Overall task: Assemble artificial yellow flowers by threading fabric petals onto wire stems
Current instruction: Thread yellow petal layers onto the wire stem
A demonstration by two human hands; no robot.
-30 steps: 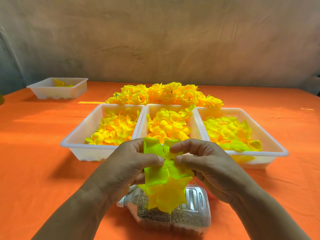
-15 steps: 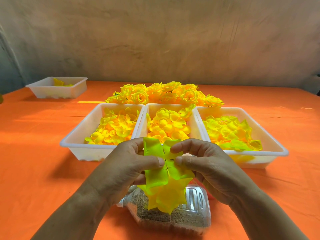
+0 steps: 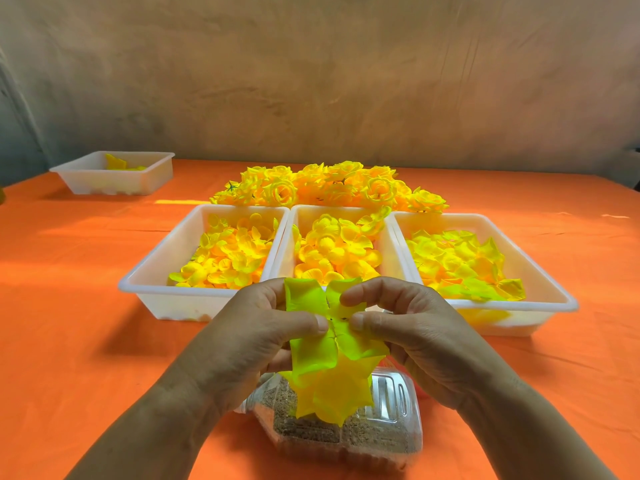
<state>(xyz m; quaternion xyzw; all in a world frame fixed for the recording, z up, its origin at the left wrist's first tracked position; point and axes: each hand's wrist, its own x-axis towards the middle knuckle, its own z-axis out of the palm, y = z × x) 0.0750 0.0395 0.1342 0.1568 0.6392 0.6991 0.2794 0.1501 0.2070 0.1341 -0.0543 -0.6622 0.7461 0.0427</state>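
An orange-covered table (image 3: 69,341) runs back to a mottled grey-brown wall (image 3: 311,81). Close to the camera, the left hand (image 3: 242,341) and the right hand (image 3: 415,334) meet over a lime-green fabric petal piece (image 3: 311,348). Each pinches it between thumb and curled fingers, and the thumb tips sit just beside each other at its centre. Small dark specks show between the thumbs. They may be the threading hole or a stem tip, but the view is too fine to tell. Under the green lobes hangs a yellower, star-pointed petal layer (image 3: 332,393), held in the same grip above the table.

Directly below lies a clear plastic container (image 3: 391,410) on its side, partly filled with brown granules. Beyond the hands three white trays stand side by side with rims touching: the left tray (image 3: 156,271) and the middle tray (image 3: 289,237) hold rounded yellow petals, and the right tray (image 3: 540,271) holds greener, pointed ones. Behind them is a heap of finished yellow flowers (image 3: 329,185). Well apart at far left, a smaller white tray (image 3: 86,181) holds a few yellow pieces.
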